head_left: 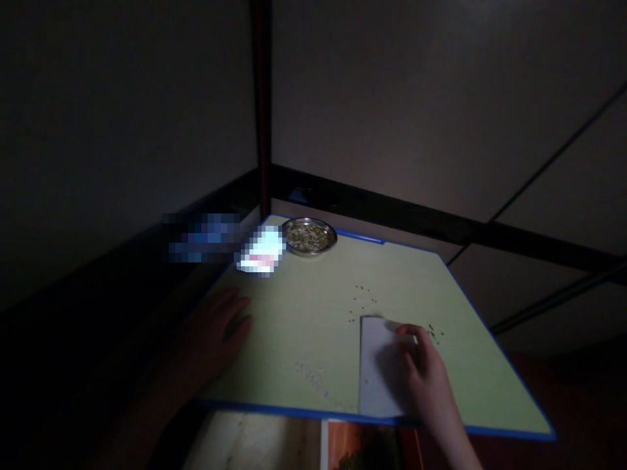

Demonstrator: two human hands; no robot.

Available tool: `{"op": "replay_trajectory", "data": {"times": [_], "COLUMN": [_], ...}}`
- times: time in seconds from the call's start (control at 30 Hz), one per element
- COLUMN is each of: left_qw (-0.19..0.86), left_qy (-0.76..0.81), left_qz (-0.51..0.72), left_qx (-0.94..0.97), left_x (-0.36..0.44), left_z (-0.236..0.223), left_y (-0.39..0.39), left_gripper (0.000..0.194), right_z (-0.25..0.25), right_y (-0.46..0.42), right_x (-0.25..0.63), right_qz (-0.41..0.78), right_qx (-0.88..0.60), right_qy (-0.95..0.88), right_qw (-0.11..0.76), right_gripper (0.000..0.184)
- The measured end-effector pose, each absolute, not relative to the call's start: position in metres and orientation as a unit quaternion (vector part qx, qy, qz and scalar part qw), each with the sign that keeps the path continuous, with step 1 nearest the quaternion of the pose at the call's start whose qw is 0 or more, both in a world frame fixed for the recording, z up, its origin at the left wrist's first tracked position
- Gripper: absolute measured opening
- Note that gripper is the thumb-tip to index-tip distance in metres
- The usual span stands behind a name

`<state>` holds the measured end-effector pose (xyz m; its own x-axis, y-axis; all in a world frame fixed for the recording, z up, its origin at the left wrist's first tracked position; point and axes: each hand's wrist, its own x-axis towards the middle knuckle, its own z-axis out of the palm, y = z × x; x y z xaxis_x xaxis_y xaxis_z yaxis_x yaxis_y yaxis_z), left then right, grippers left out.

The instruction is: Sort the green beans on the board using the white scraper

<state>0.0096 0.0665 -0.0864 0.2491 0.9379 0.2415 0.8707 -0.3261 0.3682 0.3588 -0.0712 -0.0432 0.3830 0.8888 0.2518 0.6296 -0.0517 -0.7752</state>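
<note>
My right hand (425,369) is over a white sheet (379,372), near the front of the light green tabletop (294,313). Its fingers are half bent, with a gap between index finger and thumb, and I see nothing held. My left hand (220,333) lies in shadow at the tabletop's left edge, fingers stretched out and holding nothing. Small dark grains (362,297) are scattered beyond the sheet, and a few greenish ones (432,331) sit right of my right hand. Pale grains (313,380) form a loose line left of the sheet. A round metal plate (310,253) holds mixed green and white grains.
A bright pixelated patch (262,253) is beside the plate. The tabletop has a blue rim (274,410). Walls or panels (416,111) rise close behind and to the left. Below the front edge, an orange thing (343,437) shows. The light is dim.
</note>
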Motion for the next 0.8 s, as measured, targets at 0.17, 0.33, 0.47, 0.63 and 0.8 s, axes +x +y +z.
{"op": "replay_trajectory", "data": {"times": [0.17,0.33,0.47,0.63,0.8], "left_qw": [0.079,0.072,0.087,0.162,0.236], "left_qy": [0.575,0.561,0.566,0.565,0.553], "left_qz": [0.209,0.224,0.238,0.312,0.402], "left_qx": [0.787,0.793,0.784,0.747,0.691], "left_x": [0.011,0.012,0.010,0.006,0.017], "left_z": [-0.083,-0.080,-0.083,-0.084,-0.047], "left_y": [0.065,0.063,0.064,0.066,0.061], "left_gripper": [0.054,0.050,0.050,0.049,0.043], "right_z": [-0.044,-0.048,-0.051,-0.039,-0.009], "right_y": [-0.064,-0.050,-0.040,-0.036,-0.034], "right_x": [0.339,0.311,0.299,0.303,0.311], "right_qz": [0.184,0.201,0.226,0.244,0.291], "right_qx": [-0.690,-0.666,-0.645,-0.650,-0.622], "right_qy": [-0.544,-0.552,-0.559,-0.520,-0.492], "right_qw": [0.440,0.459,0.469,0.497,0.535], "right_gripper": [0.010,0.009,0.012,0.037,0.052]}}
